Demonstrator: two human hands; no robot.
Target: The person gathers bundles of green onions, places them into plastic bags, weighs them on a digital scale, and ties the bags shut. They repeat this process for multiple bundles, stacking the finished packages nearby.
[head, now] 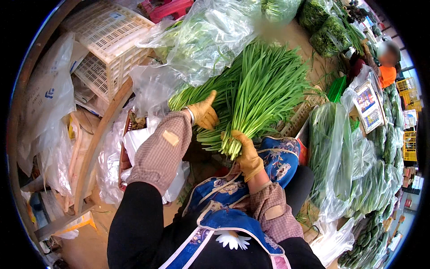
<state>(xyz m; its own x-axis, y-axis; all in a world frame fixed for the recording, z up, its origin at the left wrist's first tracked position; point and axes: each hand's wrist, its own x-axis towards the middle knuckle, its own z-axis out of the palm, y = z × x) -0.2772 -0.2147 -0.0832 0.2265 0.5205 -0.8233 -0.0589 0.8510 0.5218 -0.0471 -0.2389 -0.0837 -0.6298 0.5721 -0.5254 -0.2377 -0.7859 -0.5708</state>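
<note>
A large bunch of Chinese chives fans away from me, its pale cut ends towards my body. My right hand, in a tan glove, grips the bunch near those ends. To the left, more chives lie at a slant, partly under clear plastic. My left hand, also gloved, is over these chives with the thumb spread from the fingers and nothing held; whether it touches the leaves cannot be told. Checked sleeve covers are on both forearms. A blue floral apron covers my lap.
Clear plastic bags of greens lie ahead. At left stand a white plastic crate and a curved wooden bar. Bagged long greens are piled at right, near a framed sheet. A person in orange is at far right.
</note>
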